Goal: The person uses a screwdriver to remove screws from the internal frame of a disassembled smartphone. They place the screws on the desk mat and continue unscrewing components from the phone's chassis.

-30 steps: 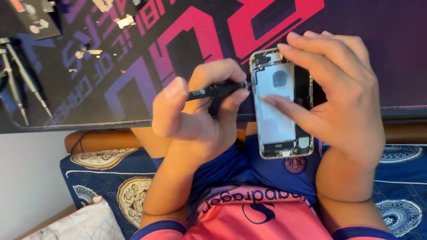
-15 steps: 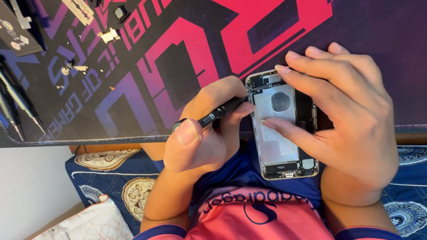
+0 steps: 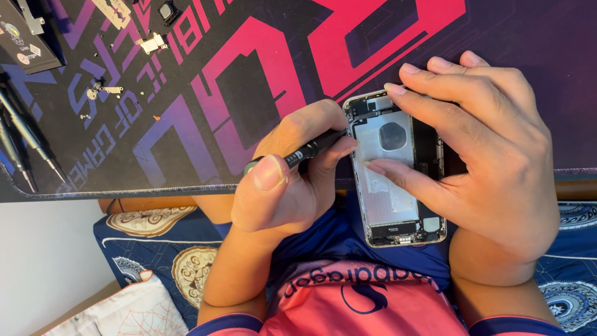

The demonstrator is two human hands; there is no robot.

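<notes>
At the near edge of the desk mat (image 3: 186, 74), right of centre, sits the opened phone chassis (image 3: 395, 180), back shell up, screen off, half overhanging the mat edge above the lap. Right hand (image 3: 497, 155) clamps it from the right side: fingers wrap over the far end and right rail, thumb lies across the silver inner plate. Left hand (image 3: 280, 186) is closed around a slim black screwdriver (image 3: 308, 151), thumb pressed on its back end, tip pointing at the left rail near the top of the chassis. Exact contact point is hidden by the fingers, can't tell if the bit is seated.

Handling, my read: chassis is light, stiff along the metal frame, but the internals are fragile, with exposed flex cables and connectors at the near end and around the round camera cutout. Hold by the side rails only, not the inner plate. Bare metal looks slippery, and the overhang means a slip drops it.

Far left on the mat: small metal brackets (image 3: 152, 43), loose screws (image 3: 102, 90), more drivers (image 3: 28, 134) lying at the left edge, and a dark box (image 3: 25, 37) in the corner. Patterned blue bedding (image 3: 149, 242) below the desk.
</notes>
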